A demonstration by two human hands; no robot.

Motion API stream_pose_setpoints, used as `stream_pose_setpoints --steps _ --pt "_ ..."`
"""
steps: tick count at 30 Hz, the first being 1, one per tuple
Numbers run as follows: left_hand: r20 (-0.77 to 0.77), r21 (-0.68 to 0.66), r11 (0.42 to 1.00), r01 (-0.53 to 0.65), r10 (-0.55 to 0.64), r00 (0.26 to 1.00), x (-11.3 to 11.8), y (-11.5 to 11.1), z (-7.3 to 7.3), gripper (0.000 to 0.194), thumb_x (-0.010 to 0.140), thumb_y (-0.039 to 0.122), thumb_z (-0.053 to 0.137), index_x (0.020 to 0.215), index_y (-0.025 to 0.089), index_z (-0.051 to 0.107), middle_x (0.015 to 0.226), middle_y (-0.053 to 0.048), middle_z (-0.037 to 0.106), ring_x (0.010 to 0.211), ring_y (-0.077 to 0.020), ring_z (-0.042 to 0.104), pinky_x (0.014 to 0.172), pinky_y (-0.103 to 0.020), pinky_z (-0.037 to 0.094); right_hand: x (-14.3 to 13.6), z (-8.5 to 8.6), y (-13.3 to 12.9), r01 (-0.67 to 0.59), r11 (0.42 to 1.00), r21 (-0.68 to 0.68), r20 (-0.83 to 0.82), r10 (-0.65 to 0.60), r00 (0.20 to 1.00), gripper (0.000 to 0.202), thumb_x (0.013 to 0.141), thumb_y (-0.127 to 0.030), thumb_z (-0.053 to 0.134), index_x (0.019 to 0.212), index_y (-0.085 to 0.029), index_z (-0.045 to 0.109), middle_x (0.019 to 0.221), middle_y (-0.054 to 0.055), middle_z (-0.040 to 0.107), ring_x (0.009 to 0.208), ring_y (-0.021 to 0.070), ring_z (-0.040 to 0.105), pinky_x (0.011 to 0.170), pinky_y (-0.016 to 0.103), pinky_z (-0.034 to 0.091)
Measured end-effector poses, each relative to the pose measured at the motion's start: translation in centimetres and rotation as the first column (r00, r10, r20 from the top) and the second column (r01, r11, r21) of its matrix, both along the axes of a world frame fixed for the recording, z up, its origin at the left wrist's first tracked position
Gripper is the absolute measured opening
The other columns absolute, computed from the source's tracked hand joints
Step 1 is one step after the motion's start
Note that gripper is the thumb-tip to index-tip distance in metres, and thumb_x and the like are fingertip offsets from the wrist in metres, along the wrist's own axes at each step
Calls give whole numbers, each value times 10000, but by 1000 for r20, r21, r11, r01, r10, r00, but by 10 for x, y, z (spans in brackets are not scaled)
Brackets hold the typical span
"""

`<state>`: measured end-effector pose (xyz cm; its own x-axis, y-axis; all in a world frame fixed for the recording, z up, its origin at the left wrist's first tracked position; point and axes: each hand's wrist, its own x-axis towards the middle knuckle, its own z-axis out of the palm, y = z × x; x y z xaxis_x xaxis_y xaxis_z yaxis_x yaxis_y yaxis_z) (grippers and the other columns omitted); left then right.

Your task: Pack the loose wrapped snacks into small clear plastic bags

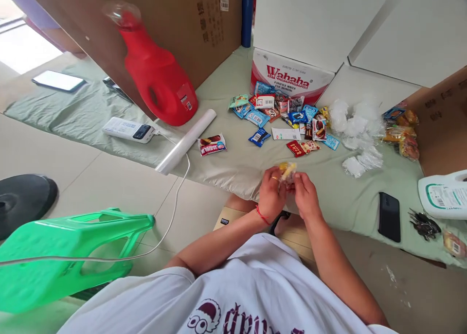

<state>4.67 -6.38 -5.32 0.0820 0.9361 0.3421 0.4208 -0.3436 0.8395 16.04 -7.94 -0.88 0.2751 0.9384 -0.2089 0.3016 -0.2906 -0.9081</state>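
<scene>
Both my hands are together over the front edge of the cloth-covered table, around a small yellow snack in clear plastic (289, 170). My left hand (271, 194), with a ring and a red string at the wrist, pinches it from the left. Fingers of my right hand (306, 194) grip its right side; its lower part is hidden. Just beyond lie a red snack packet (296, 148), a white packet (286, 133) and a blue packet (260, 137). Behind these is a pile of mixed snack packets (257, 116). A chocolate-pie packet (212, 144) lies further left.
Crumpled clear plastic bags (355, 125) and yellow packaged snacks (406, 139) lie right. Near the right edge are a black phone (389, 217), keys (423, 224) and a white jug (443, 195). Left are a plastic film roll (186, 142), red jug (160, 81), power bank (128, 130) and green stool (73, 246).
</scene>
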Motion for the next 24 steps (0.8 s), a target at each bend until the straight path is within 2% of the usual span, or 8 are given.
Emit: stream_pose_setpoints --steps 3,5,7,12,15,18,21,24 --pt "-108 215 948 236 -217 970 14 -18 -4 341 957 158 460 1224 166 673 1374 -152 653 1407 -293 528 1238 -539 354 6 -10 -20 71 997 -40 -439 -82 895 514 939 -710 458 1100 -258 645 1097 73 751 1068 235 708 870 379 606" --pt "-190 246 890 384 -344 919 20 -25 -12 347 899 126 495 1182 168 691 1370 -150 672 1436 -299 507 1271 -585 285 9 -18 -23 132 988 -83 -594 -156 789 545 878 -733 550 1083 -248 689 1099 71 760 1141 245 695 932 397 603" --pt "-223 215 856 470 -426 877 21 -27 -19 399 812 95 519 1166 160 690 1400 -163 656 1464 -295 480 1273 -596 283 13 -26 -21 218 969 -114 -643 -240 727 487 802 -672 687 1014 -235 710 1064 67 771 1136 249 701 957 394 599" --pt "-213 99 801 590 -562 799 5 -22 -20 350 670 89 504 930 228 693 1209 -107 751 1486 -296 453 1230 -583 376 18 -39 -12 294 947 -129 -642 -305 703 383 705 -524 821 912 -231 686 967 29 777 973 227 735 852 359 615" --pt "-173 46 684 728 -712 681 -6 -21 -9 278 735 91 465 859 246 659 1093 -98 772 1333 -249 612 1119 -483 523 21 -39 -13 273 944 -186 -677 -324 661 430 691 -544 833 942 -230 681 920 31 771 868 225 734 762 366 617" --pt "-180 72 589 805 -786 591 -14 -17 3 264 823 93 452 898 241 658 1072 -104 772 1259 -229 663 1025 -427 590 47 -32 -16 322 940 -114 -677 -311 667 440 708 -511 839 1022 -245 684 1089 35 761 977 216 718 807 360 604" --pt "-177 142 740 658 -635 752 -29 2 13 273 879 77 458 926 245 668 1045 -89 775 1237 -230 672 974 -424 606 122 -22 -16 545 837 49 -571 -424 703 432 743 -507 805 1082 -276 669 1199 21 721 1069 187 681 807 312 575" --pt "-229 197 912 359 -313 922 -52 34 11 206 885 120 516 858 246 676 1020 -66 771 1233 -269 658 1015 -493 569 239 -14 -9 730 663 162 -362 -649 670 366 790 -550 731 976 -258 612 1007 15 702 856 155 654 676 280 536"
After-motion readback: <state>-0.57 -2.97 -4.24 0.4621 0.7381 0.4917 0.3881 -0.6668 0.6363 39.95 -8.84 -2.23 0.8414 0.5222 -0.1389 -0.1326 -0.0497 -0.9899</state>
